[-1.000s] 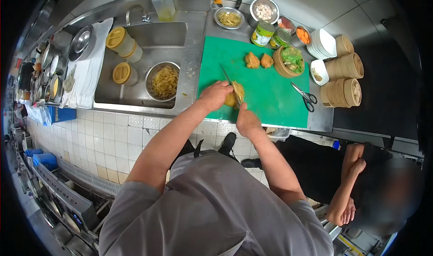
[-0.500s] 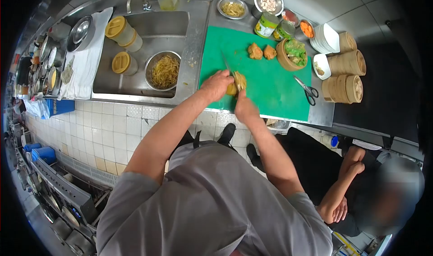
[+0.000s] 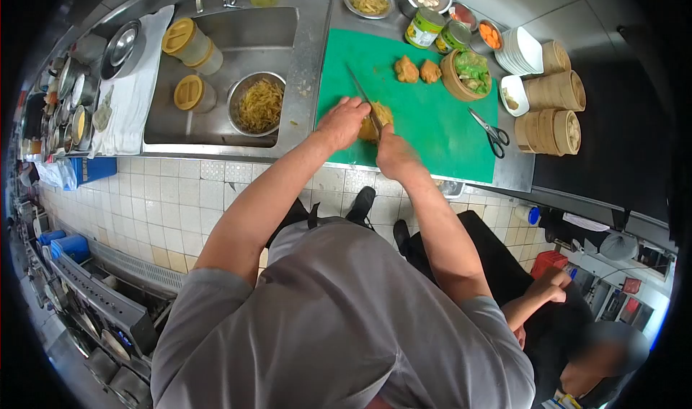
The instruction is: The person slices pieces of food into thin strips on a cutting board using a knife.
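Observation:
On the green cutting board [image 3: 432, 131], my right hand [image 3: 396, 153] is wrapped round the handle of a knife [image 3: 360, 86], whose blade points up and to the left. Under and beside the blade lies a yellowish vegetable [image 3: 383, 113], partly in slices. My left hand [image 3: 344, 123] presses on the vegetable just left of the blade, fingers together. Two brownish-orange lumps [image 3: 406, 69] sit farther up the board, near a bamboo steamer [image 3: 450, 76] with green leaves in it. Black-handled scissors [image 3: 493, 136] lie at the board's right side.
To the left, a sink [image 3: 216, 131] holds a metal bowl of shreds [image 3: 259, 105] and lidded containers [image 3: 191, 93]. Cans [image 3: 424, 28], white dishes [image 3: 520, 52] and stacked bamboo steamers [image 3: 551, 131] line the back and right. A person [image 3: 555, 315] is close at my right.
The view has shifted, so the board sits higher. My hands remain at the vegetable, with the knife in my right. The person on the right has moved lower in view and changed arm position.

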`<state>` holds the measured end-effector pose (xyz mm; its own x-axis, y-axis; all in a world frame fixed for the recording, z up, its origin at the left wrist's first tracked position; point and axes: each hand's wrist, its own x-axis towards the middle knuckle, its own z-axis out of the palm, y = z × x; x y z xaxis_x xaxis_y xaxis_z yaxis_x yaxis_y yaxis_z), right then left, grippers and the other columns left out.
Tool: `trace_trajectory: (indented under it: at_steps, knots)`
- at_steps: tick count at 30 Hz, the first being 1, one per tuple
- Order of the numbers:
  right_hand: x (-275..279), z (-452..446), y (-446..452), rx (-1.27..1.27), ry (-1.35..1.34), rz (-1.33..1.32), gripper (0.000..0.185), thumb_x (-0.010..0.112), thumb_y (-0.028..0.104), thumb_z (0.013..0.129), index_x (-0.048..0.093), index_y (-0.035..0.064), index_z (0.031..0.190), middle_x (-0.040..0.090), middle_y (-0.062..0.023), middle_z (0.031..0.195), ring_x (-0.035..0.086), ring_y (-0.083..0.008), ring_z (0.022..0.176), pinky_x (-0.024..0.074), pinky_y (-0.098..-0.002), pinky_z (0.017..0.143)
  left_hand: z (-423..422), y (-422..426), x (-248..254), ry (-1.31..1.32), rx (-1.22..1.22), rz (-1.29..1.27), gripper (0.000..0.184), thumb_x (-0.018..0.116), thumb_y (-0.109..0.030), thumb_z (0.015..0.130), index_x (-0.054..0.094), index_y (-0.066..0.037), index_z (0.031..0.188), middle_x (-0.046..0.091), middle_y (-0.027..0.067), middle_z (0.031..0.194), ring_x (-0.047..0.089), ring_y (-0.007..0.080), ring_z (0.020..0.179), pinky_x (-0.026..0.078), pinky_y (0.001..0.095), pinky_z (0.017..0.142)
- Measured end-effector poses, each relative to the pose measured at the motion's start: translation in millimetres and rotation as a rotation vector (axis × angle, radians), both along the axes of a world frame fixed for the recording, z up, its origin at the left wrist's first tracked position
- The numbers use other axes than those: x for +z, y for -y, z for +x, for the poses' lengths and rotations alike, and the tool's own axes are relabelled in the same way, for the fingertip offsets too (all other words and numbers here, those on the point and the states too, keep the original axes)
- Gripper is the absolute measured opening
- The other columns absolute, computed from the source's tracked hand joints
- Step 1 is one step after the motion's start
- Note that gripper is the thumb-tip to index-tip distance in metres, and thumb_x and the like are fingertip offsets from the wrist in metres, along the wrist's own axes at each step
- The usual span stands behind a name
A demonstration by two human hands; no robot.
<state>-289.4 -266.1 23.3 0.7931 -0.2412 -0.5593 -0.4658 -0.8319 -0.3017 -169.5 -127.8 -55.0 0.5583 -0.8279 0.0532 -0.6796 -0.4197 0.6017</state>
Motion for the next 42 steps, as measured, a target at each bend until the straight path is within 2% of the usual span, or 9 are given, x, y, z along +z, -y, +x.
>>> trace_trajectory:
  at_steps: [8,12,17,20,24,30,36,38,42]
  knots:
    - [-36.2,-6.5,-7.8,-0.042,0.019,-0.032,0.031,0.049,0.005,0.099,0.048,-0.0067,0.127,0.073,-0.0375,0.114,0.072,-0.0514,0.112,0.0569,-0.0586,0.096,8.1,-2.5,-6.0,-0.057,0.006,0.001,0.025,0.072,0.003,0.088,0.067,-0.003,0.112,0.064,0.0173,0.114,0.061,0.0412,0.120,0.045,0.0518,0.113]
    - [7.8,0.7,-1.5,0.012,-0.063,0.008,0.032,0.047,0.008,0.101,0.046,-0.0053,0.130,0.073,-0.0365,0.116,0.072,-0.0510,0.113,0.0564,-0.0582,0.096,16.9,-8.9,-1.3,-0.060,-0.050,0.043,0.028,0.070,0.004,0.088,0.066,-0.003,0.115,0.063,0.0184,0.116,0.059,0.0415,0.122,0.045,0.0513,0.114]
    - [-27.8,-14.3,-18.1,-0.065,-0.045,-0.017,0.032,0.047,0.006,0.100,0.047,-0.0053,0.130,0.073,-0.0360,0.115,0.072,-0.0514,0.111,0.0566,-0.0576,0.097,14.0,-11.8,-6.5,-0.091,-0.035,0.049,0.032,0.070,0.004,0.087,0.065,-0.003,0.118,0.062,0.0187,0.119,0.058,0.0415,0.123,0.046,0.0516,0.111]
    - [-28.1,1.0,-9.8,-0.062,-0.036,0.007,0.033,0.047,0.006,0.100,0.047,-0.0050,0.131,0.074,-0.0356,0.116,0.073,-0.0506,0.111,0.0566,-0.0572,0.097,5.1,-14.7,-0.8,-0.130,-0.017,0.061,0.042,0.067,0.011,0.079,0.067,-0.005,0.118,0.063,0.0164,0.119,0.060,0.0393,0.125,0.046,0.0489,0.116]
    - [10.0,1.0,-7.3,-0.011,-0.104,0.023,0.033,0.048,0.006,0.101,0.046,-0.0037,0.132,0.074,-0.0345,0.116,0.072,-0.0500,0.112,0.0570,-0.0571,0.097,11.7,-11.9,1.6,-0.124,0.025,0.091,0.038,0.066,0.009,0.082,0.067,-0.006,0.118,0.063,0.0160,0.119,0.060,0.0402,0.125,0.044,0.0506,0.119]
    - [-36.1,-3.4,-20.3,-0.072,-0.042,-0.012,0.036,0.047,0.005,0.100,0.045,-0.0052,0.135,0.074,-0.0333,0.119,0.072,-0.0500,0.113,0.0571,-0.0563,0.097,18.8,-12.4,-5.7,-0.101,-0.032,0.060,0.032,0.066,0.004,0.087,0.067,-0.006,0.117,0.063,0.0153,0.119,0.061,0.0395,0.124,0.041,0.0519,0.122]
    - [15.4,-2.7,-19.0,-0.013,-0.106,0.012,0.032,0.043,0.009,0.103,0.045,-0.0041,0.132,0.074,-0.0332,0.118,0.072,-0.0510,0.112,0.0565,-0.0583,0.097,10.6,-17.4,-9.2,-0.123,0.000,0.045,0.028,0.067,0.000,0.090,0.067,-0.007,0.116,0.063,0.0157,0.117,0.061,0.0387,0.123,0.041,0.0509,0.122]
    - [-28.1,-12.8,-24.2,-0.032,-0.078,-0.012,0.032,0.044,0.009,0.103,0.046,-0.0044,0.132,0.074,-0.0334,0.118,0.072,-0.0513,0.112,0.0565,-0.0583,0.097,14.7,-16.5,-11.2,-0.109,0.007,0.021,0.028,0.068,0.000,0.090,0.067,-0.008,0.117,0.063,0.0158,0.117,0.061,0.0387,0.122,0.042,0.0506,0.121]
    - [-22.2,14.2,-21.2,-0.045,-0.019,-0.014,0.035,0.044,0.009,0.102,0.045,-0.0061,0.134,0.073,-0.0345,0.119,0.072,-0.0510,0.113,0.0564,-0.0578,0.098,21.7,-18.1,-7.3,-0.105,-0.036,0.033,0.025,0.066,-0.002,0.091,0.067,-0.006,0.115,0.063,0.0163,0.116,0.060,0.0394,0.121,0.044,0.0493,0.116]
